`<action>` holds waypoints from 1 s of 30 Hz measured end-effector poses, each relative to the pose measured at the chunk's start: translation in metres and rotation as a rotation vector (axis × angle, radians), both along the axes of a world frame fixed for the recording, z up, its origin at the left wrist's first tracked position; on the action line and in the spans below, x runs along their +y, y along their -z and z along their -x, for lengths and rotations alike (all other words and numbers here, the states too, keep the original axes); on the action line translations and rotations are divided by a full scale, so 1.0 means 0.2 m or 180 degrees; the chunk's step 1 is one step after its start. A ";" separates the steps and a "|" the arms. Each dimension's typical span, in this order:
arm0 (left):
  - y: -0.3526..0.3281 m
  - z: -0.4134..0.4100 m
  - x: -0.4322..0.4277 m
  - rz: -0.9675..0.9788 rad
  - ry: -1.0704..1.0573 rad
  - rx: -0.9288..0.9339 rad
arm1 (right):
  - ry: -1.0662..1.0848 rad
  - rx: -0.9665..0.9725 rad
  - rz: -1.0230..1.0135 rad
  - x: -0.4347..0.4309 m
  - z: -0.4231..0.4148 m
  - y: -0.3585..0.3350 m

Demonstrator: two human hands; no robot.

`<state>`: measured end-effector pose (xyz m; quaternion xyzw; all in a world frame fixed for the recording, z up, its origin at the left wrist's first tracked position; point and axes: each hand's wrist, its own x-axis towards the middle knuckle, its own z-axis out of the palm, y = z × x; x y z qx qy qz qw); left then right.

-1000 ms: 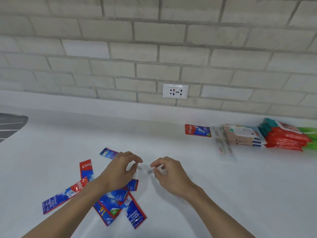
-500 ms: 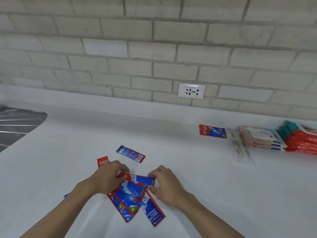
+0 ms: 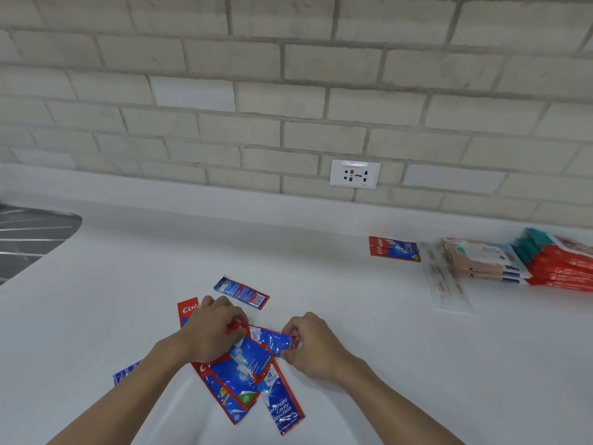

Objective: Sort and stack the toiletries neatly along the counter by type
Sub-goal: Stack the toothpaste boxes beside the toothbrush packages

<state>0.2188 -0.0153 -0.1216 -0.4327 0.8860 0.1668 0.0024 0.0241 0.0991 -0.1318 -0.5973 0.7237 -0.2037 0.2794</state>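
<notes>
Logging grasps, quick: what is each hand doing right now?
Left hand: fingers curled on the red end of a toothpaste sachet.
Right hand: pinching that sachet's other end.

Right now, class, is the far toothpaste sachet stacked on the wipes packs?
No, the far toothpaste sachet lies on the counter, left of the wipes packs and apart.

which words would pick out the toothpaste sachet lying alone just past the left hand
Start at the white counter and find the heap of Colgate sachets nearest the camera. Just beyond the left hand, toward the wall, one sachet lies apart from the heap. Unlike its neighbours, it shows small print rather than the big logo.
</notes>
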 end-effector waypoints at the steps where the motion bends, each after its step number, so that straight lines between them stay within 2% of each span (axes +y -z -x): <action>1: 0.01 0.00 0.00 0.0034 -0.0014 0.0031 | 0.0025 -0.0009 0.0027 0.00 0.00 0.00; 8: -0.01 0.05 -0.02 0.0166 0.0124 0.0316 | 0.0384 0.0012 0.0416 0.01 0.03 0.00; 13: -0.03 0.10 0.00 0.0208 0.0183 0.0657 | 0.0617 -0.0328 0.0586 0.03 0.07 -0.03; 20: -0.09 0.23 0.03 -0.0626 0.0141 0.1678 | 0.0943 -0.0720 0.0701 0.05 0.18 -0.09; 24: -0.10 0.34 0.03 -0.0950 0.0006 0.1903 | 0.1159 -0.0755 0.0738 0.07 0.29 -0.12; 30: -0.11 0.53 0.02 -0.1056 -0.0148 0.2134 | 0.1480 -0.0795 0.0825 0.10 0.46 -0.14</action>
